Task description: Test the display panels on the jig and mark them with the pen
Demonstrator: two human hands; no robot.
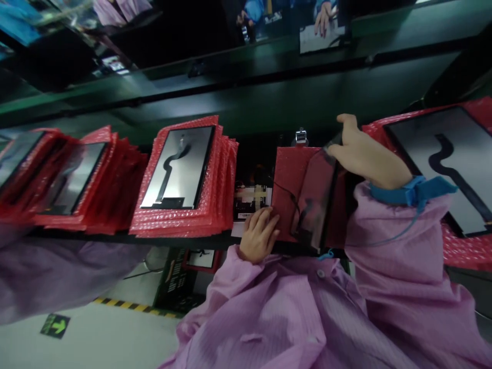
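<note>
My right hand [359, 151] grips the top edge of a display panel [315, 192], fingers wrapped behind it. The panel is tilted up over a red pad [283, 169], its face mirror-like. A thin black cable crosses the pad to the left. My left hand [259, 234] lies with its fingers spread at the pad's lower left edge, holding nothing. Just beyond its fingertips is a circuit board with yellowish tape [251, 195]. A small metal piece [301, 137] stands behind the pad. A blue wrist strap [411, 192] with a cord is on my right wrist.
Stacks of red bubble-wrap pouches [226, 179] topped with display panels [179, 169] stand on the left. Another panel [442, 159] lies on red wrap at the right. Across the bench, a co-worker's hand [323, 19] touches a panel. A co-worker's sleeve [69, 277] is at the lower left.
</note>
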